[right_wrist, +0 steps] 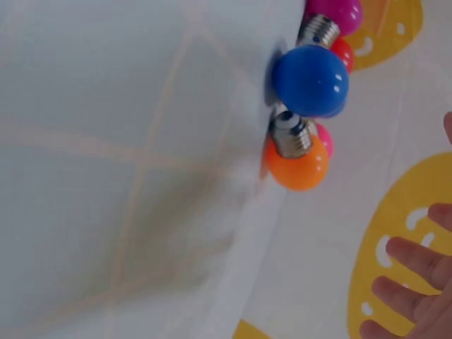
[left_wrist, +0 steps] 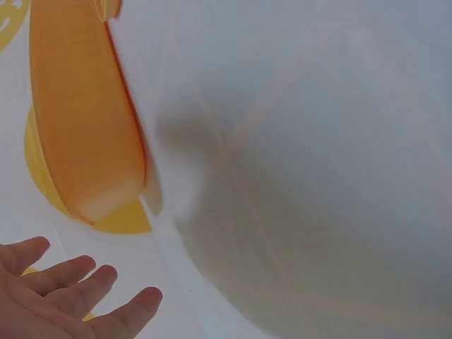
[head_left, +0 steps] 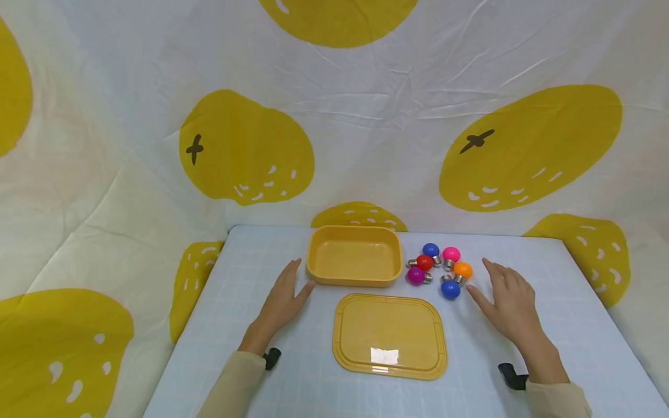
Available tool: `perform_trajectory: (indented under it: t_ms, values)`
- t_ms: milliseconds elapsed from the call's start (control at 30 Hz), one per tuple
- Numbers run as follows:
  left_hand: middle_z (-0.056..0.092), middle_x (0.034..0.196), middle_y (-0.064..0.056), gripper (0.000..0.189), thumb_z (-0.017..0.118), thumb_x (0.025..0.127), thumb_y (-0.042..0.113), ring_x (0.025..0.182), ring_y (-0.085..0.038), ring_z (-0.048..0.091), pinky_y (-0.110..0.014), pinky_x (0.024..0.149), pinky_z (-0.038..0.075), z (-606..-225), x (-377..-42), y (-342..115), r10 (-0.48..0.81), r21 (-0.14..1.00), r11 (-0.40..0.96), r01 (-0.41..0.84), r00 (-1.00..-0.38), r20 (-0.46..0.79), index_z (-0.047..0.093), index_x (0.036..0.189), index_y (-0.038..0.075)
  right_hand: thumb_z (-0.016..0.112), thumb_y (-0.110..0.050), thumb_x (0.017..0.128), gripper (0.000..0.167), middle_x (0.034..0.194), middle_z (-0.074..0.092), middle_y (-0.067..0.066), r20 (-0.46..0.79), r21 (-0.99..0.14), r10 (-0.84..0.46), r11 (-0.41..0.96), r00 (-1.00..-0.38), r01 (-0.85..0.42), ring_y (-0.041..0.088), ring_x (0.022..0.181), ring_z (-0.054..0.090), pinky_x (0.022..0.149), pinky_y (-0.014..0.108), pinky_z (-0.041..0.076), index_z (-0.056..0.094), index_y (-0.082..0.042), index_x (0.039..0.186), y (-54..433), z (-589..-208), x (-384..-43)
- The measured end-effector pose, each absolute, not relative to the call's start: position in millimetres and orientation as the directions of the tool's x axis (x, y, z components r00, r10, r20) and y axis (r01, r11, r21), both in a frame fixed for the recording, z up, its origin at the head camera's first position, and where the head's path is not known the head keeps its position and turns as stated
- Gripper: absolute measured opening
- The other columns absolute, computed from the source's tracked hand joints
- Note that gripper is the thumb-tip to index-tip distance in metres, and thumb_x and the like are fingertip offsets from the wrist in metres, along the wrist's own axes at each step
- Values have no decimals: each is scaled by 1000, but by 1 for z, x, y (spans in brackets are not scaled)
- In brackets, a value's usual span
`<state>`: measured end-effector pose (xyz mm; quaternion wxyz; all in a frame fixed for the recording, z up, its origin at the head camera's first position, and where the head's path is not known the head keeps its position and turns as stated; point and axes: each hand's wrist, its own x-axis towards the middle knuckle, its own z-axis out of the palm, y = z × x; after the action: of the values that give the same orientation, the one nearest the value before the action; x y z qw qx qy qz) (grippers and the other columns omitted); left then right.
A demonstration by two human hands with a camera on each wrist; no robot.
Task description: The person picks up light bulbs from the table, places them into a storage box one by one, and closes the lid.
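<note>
My left hand hovers with fingers spread at the left side of a yellow plastic box. In the left wrist view its fingertips are apart from the box. On the right, my right hand is held with loosely spread fingers beside a cluster of small coloured light bulbs, holding nothing. The nearest are an orange bulb and a blue bulb. Behind them lie a pink bulb, a second blue bulb, a red bulb and a purple bulb.
A flat yellow lid lies in front of the box, between the two forearms. All of it stands on a table with a pale checked cloth. Behind hangs a white curtain printed with yellow fruit.
</note>
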<state>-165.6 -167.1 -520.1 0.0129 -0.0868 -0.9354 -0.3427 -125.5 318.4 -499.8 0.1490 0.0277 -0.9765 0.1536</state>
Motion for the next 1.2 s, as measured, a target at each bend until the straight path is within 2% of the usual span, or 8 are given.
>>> perform_trajectory:
  t_ms: [233, 533, 767, 1000, 1200]
  values:
    - [29, 161, -14, 72, 54, 103, 45, 147, -31, 26, -52, 117, 24, -526, -177, -158, 145, 706, 689, 162, -986, 86, 25, 159, 10, 72, -31, 92, 78, 139, 42, 35, 298, -356, -12, 926, -955, -123, 55, 127, 35, 104, 75, 23, 33, -3, 154, 324, -508, -141]
    - [29, 161, -13, 74, 51, 103, 47, 145, -33, 31, -52, 116, 26, -528, -187, -150, 140, 762, 637, 122, -989, 41, 21, 160, 9, 62, -30, 99, 65, 140, 43, 34, 185, -511, 50, 858, -982, -52, 55, 127, 35, 98, 76, 28, 37, 0, 151, 332, -514, -163]
    - [25, 162, -13, 75, 51, 104, 43, 148, -31, 25, -49, 118, 22, -533, -194, -146, 155, 767, 632, 112, -988, 16, 17, 160, 7, 60, -28, 101, 55, 134, 50, 32, 100, -564, 50, 825, -994, -15, 53, 124, 41, 98, 73, 35, 44, 2, 145, 338, -521, -176]
    - [24, 162, -13, 77, 52, 104, 43, 148, -31, 24, -48, 118, 21, -531, -196, -144, 162, 767, 634, 101, -987, -4, 14, 161, 8, 57, -37, 102, 60, 135, 51, 32, -38, -633, 68, 770, -997, 76, 52, 123, 44, 99, 71, 36, 41, -3, 148, 344, -531, -186]
    - [21, 162, -17, 84, 54, 102, 47, 147, -36, 24, -51, 117, 22, -530, -195, -148, 175, 770, 633, 85, -984, -36, 12, 161, 5, 56, -46, 101, 65, 136, 50, 32, -97, -648, 68, 753, -993, 115, 50, 123, 45, 98, 67, 41, 41, -4, 149, 347, -545, -191]
